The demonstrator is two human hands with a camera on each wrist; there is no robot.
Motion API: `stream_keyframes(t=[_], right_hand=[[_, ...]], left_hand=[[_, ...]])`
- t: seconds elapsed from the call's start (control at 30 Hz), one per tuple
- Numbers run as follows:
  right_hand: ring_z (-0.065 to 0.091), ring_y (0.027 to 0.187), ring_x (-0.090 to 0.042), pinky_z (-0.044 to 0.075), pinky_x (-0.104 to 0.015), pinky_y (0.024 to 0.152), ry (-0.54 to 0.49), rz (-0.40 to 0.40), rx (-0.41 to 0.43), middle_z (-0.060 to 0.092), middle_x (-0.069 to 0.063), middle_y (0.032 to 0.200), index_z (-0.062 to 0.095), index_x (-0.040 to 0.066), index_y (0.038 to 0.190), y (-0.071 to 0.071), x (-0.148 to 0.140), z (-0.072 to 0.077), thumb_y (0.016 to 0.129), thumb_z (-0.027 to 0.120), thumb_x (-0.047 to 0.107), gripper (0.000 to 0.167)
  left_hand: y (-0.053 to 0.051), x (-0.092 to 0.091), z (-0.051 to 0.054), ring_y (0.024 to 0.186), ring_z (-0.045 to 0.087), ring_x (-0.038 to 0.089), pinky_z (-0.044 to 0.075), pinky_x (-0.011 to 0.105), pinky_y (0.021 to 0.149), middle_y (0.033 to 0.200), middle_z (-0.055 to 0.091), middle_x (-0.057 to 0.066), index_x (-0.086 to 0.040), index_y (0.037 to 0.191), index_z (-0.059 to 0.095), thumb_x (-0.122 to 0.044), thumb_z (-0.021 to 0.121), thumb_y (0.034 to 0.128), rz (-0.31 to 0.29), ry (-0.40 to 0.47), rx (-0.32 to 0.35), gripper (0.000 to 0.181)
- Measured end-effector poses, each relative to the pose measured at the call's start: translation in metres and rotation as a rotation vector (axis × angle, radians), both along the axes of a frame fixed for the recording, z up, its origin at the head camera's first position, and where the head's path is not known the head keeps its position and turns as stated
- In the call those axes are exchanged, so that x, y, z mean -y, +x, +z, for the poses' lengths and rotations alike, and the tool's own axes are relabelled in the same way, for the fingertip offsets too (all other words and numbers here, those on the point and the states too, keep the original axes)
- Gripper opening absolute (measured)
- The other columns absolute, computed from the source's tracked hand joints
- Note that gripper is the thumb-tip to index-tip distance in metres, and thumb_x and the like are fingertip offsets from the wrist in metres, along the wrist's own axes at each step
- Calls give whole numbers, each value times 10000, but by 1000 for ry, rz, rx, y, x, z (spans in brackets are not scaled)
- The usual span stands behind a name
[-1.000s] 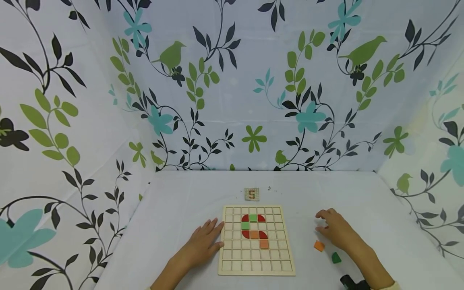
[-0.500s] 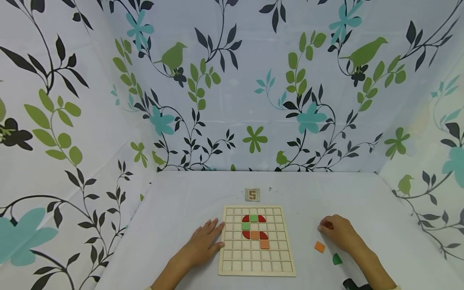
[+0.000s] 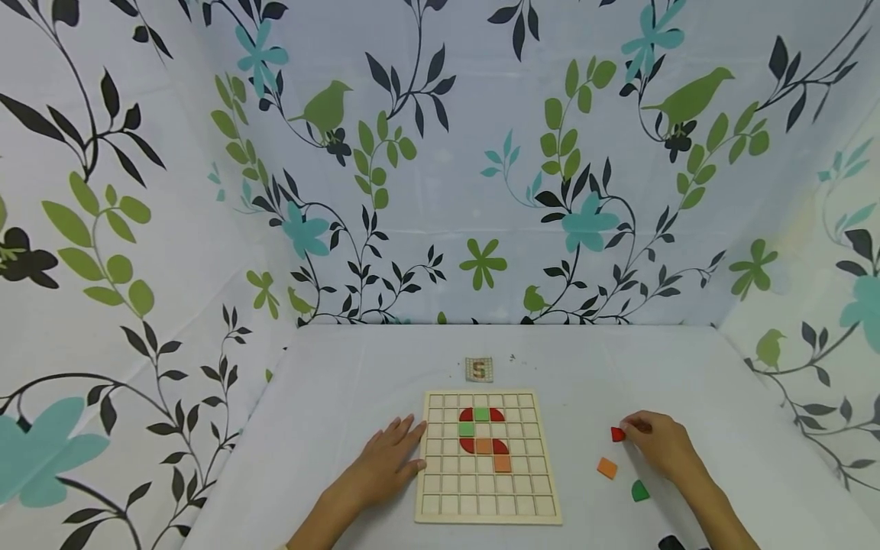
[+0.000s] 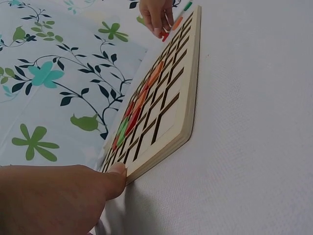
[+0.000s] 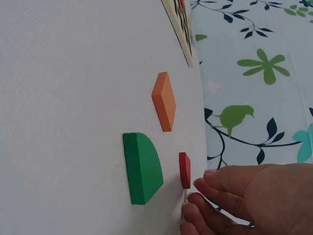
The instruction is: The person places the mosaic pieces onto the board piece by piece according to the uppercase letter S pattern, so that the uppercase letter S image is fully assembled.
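Observation:
A square wooden grid board (image 3: 440, 483) lies on the white table, with several red, green and orange pieces set in an S-like curve in its cells. My left hand (image 3: 385, 462) rests at the board's left side, fingers straight; its thumb (image 4: 116, 169) touches the board's edge in the left wrist view. To the right of the board, my right hand (image 3: 660, 441) has its fingertips at the edge of a red quarter-round piece (image 3: 617, 434). This piece (image 5: 185, 170) lies on the table in the right wrist view; whether the fingertips touch it is hard to tell.
An orange square piece (image 3: 607, 467) and a green quarter-round piece (image 3: 640, 490) lie nearer me than the red one. Behind the board is a small pattern card (image 3: 478, 370). A black object (image 3: 670, 542) shows at the bottom edge. Patterned cloth (image 3: 440, 191) hangs behind.
The right hand's fingers drew together and the hand shifted right, uncovering the red piece, which was hidden beneath it. The left hand and the board have stayed put.

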State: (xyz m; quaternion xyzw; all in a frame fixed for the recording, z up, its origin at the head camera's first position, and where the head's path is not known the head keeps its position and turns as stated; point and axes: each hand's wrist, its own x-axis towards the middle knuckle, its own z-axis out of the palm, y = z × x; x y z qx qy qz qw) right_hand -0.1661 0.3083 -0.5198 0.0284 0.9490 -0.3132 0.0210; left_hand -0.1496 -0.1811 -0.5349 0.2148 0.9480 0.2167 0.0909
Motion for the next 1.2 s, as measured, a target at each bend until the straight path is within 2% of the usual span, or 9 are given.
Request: stream_keyframes(t=[0.1, 0.27, 0.47, 0.6, 0.83, 1.07, 1.2], right_hand=[[682, 1035, -344, 604, -521, 872, -6, 21, -6, 730, -196, 1139, 722, -39, 1205, 2, 0, -1, 1015, 700, 191, 299], [653, 1070, -356, 568, -591, 966, 20, 101, -41, 667, -193, 1162, 708, -22, 1214, 5, 6, -6, 962, 769, 164, 319], [648, 1031, -334, 567, -597, 949, 52, 119, -98, 656, -181, 1115, 722, -27, 1155, 5, 12, -14, 949, 760, 93, 241], [659, 1034, -345, 565, -591, 964, 64, 133, -106, 662, -170, 1114, 729, -34, 1132, 3, 19, -9, 932, 747, 59, 222], [679, 1044, -369, 584, -565, 936, 101, 157, -121, 688, -167, 1110, 738, -59, 1109, -1, 35, -4, 886, 746, 22, 238], [624, 893, -231, 607, -461, 852, 139, 167, -99, 676, -100, 1014, 746, -31, 1083, -10, 51, -7, 868, 778, 34, 227], [619, 868, -216, 603, -439, 816, 161, 176, -105, 669, -95, 995, 740, -33, 1061, -13, 57, -10, 858, 779, 20, 214]], left_hand=[[0, 1, 0, 1583, 258, 458, 245, 694, 1237, 1712, 303, 197, -119, 1645, 377, -448, 582, 1081, 3, -4, -3, 685], [1, 1, 2, 1580, 257, 468, 236, 702, 1236, 1710, 301, 207, -112, 1643, 379, -441, 583, 1082, 5, 8, -2, 681], [2, 0, 3, 1580, 257, 470, 235, 702, 1236, 1710, 301, 207, -111, 1643, 377, -434, 581, 1084, 4, 9, 2, 677], [1, 0, 4, 1579, 259, 471, 237, 701, 1236, 1709, 305, 207, -112, 1642, 380, -431, 584, 1083, 5, 7, 1, 675], [0, 1, 1, 1582, 251, 469, 230, 704, 1237, 1713, 296, 205, -114, 1643, 378, -441, 578, 1083, 6, 9, 1, 678], [1, 1, 0, 1585, 247, 463, 225, 699, 1242, 1714, 297, 202, -120, 1645, 376, -455, 575, 1082, 6, 16, 6, 685], [1, 0, -1, 1587, 246, 460, 228, 699, 1241, 1714, 295, 200, -124, 1647, 374, -453, 576, 1082, 6, 20, 4, 684]])
